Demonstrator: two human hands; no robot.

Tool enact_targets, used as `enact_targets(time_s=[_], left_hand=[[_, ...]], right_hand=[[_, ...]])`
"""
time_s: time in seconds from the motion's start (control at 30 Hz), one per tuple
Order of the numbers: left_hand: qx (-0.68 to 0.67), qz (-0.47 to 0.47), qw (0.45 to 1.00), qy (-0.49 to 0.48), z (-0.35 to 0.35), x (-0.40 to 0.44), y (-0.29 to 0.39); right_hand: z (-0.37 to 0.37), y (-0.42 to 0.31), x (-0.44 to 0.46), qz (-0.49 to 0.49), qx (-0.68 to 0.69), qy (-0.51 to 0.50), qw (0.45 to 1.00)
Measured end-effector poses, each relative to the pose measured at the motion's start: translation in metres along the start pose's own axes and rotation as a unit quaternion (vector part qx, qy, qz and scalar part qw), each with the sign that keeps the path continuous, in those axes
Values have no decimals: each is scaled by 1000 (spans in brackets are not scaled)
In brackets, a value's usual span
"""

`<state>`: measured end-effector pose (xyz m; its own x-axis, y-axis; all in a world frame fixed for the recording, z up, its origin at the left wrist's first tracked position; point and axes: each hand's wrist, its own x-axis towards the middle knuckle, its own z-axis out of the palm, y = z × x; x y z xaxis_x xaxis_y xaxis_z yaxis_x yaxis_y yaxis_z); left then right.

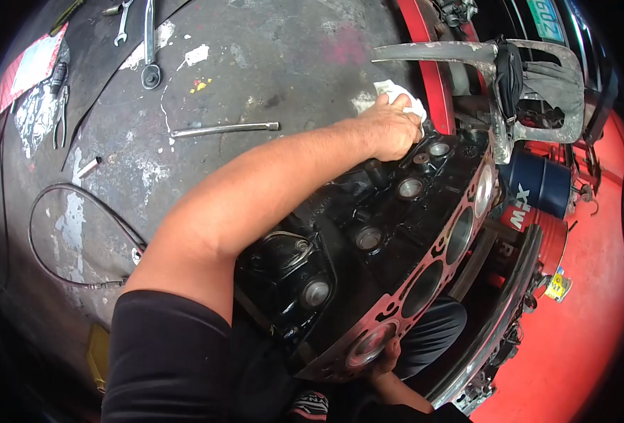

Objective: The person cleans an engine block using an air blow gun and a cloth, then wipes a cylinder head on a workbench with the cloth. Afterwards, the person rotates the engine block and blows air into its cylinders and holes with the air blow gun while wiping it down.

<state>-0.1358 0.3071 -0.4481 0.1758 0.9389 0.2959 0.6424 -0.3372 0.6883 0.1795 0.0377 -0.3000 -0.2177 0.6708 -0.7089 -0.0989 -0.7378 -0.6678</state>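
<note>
A black engine block (368, 204) lies on its side before me, with round metal core plugs along its upper face. Its pinkish deck face with several cylinder bores (460, 236) is turned to the right. My left hand (396, 130) reaches across to the far end, closed on a white rag (412, 106) against the block's corner. By the nearest bore, my right hand (388, 359) grips the lower edge of the deck face. Part of that hand is hidden by the block.
On the concrete floor lie a ratchet (151, 76), an extension bar (225, 130), a spanner (123, 25), pliers (61, 118) and a looped hose (79, 187). A worn plastic chair (502, 99) stands at the far right, near a blue drum (537, 183). A bumper (502, 317) lies right.
</note>
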Motion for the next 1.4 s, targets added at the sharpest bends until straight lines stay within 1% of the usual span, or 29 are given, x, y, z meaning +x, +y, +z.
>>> enact_targets(time_s=[0.1,0.17,0.2,0.27,0.3,0.33,0.37,0.4,0.47,0.53,0.6,0.67,0.7,0.73,0.8,0.83,0.87,0.9,0.93,0.97,1.0,1.03,1.07,1.1,1.2,1.27,1.33,1.37,1.4], left_hand=[[34,4,999,-20,-17,8,2],[213,21,975,-52,-25,12,2],[215,23,975,-52,-29,15,-8],[229,-181,956,-26,-38,19,-31],[226,-181,957,-23,-40,17,-37],[112,-164,979,50,-45,12,-43],[4,-142,982,122,-51,10,-50],[-123,-150,960,200,-28,15,-33],[-57,-142,987,40,1,9,-1],[-57,-88,992,64,9,-4,4],[-27,-71,994,78,9,2,7],[74,-63,992,-85,-15,14,12],[118,-50,989,-80,-14,18,12],[117,-48,989,-79,-14,19,12],[69,-26,996,-49,-18,14,7],[38,-8,999,5,-13,11,3],[41,-8,999,4,-8,7,-14],[-194,-2,981,4,-4,2,-38],[-417,6,909,1,-4,-7,-54],[-600,-112,791,46,-14,-23,-60],[-744,-226,622,92,-24,-38,-65],[-770,-223,592,80,-34,-52,-61],[-780,-203,585,91,-36,-60,-57],[-783,-197,583,89,-35,-62,-54],[-783,-180,591,72,-40,-61,-43],[-800,-157,569,107,-54,-50,-28],[-785,-146,581,159,-51,-8,-5],[-672,-143,702,186,-34,21,9],[-538,-137,804,211,-20,44,22]], right_hand=[[21,-8,5,15,-55,7,998],[32,-10,6,-12,-119,41,992],[37,-11,7,-22,-140,52,989],[39,-11,6,-27,-145,35,988],[37,-10,4,-29,-149,29,988],[31,-8,-1,-30,-132,34,990],[27,-5,2,-29,-121,33,992],[23,-3,5,-28,-110,31,993],[21,-5,3,-14,-90,39,995],[29,-8,5,-6,-76,36,996],[39,-7,5,-24,-82,-4,996],[40,-7,4,-28,-92,-10,995],[37,-7,4,-29,-95,-6,995],[35,-7,4,-30,-98,-3,995],[26,-4,4,-45,-113,4,993],[23,-2,5,-51,-120,3,991],[19,-1,6,-57,-126,2,990],[18,-1,6,-66,-139,1,988],[18,1,6,-73,-140,1,987],[18,3,7,-79,-141,1,987],[22,4,6,-87,-118,-3,989],[25,1,8,-87,-106,-12,990],[29,-1,10,-87,-94,-21,992],[31,-5,9,-47,-119,-7,992],[36,-6,11,-9,-132,-16,991],[44,-3,11,-30,-84,-27,996],[35,1,10,-35,-54,-40,997],[27,4,9,-39,-57,-32,997],[18,8,9,-39,-61,-28,997]])
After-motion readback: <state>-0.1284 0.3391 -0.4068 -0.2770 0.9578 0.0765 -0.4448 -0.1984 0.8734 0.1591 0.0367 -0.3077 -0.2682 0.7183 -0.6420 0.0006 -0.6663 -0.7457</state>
